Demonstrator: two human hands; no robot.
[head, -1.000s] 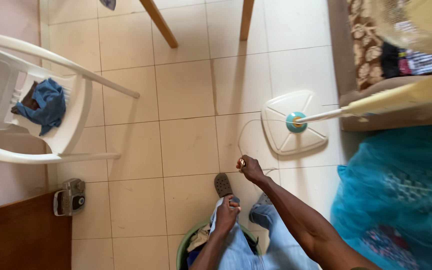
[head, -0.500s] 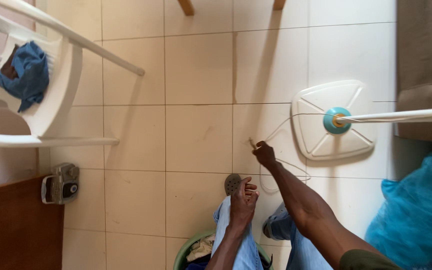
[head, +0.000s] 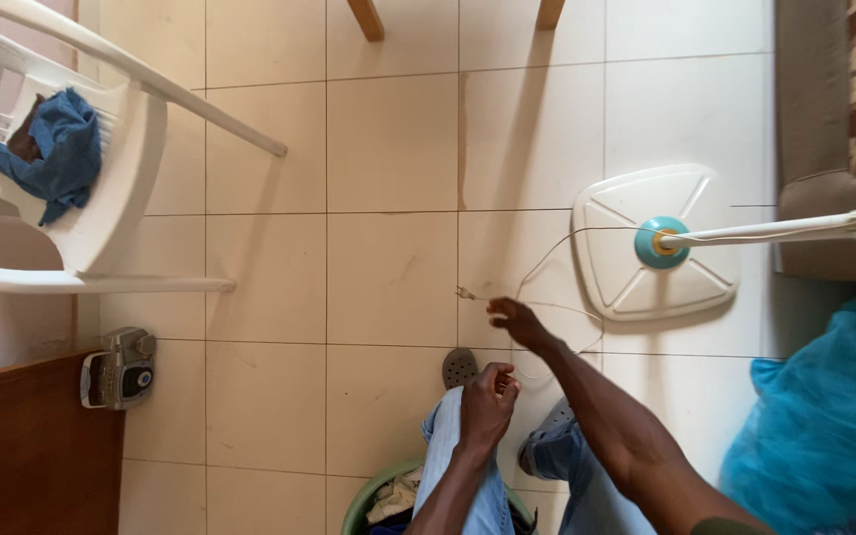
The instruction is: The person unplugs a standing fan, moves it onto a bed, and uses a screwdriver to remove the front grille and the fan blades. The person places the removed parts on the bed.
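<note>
— Pinching a small thin needle-like metal sliver [head: 465, 293] between the right fingertips [head: 495, 308]; too small to tell more.

— And trailing from it?

— A thin pale strand [head: 545, 260], curving away over the cream floor tiles [head: 388, 149] toward the flat white fan base with the teal hub [head: 606, 267], then looping back down toward the lap.

— Right hand [head: 519, 323] itself?

— Clenched round the pinch, stretched forward well above the floor, apart from the other hand.

— Left hand [head: 487, 401]?

— Closed on a fold of light-blue denim cloth [head: 445, 451], held over the knee, just above a round green plastic basin [head: 357, 510] with more cloth in it.

— Best way to handle this pull, judging by the slack?

— Probably drawing slowly and straight, keeping the denim gripped firm so no puckering, and watching the loose loop near the grey perforated clog [head: 460, 367] for snags or knots.

— Anything close enough to catch it?

— Only the fan base; white plastic chair [head: 121, 168] well apart.
</note>
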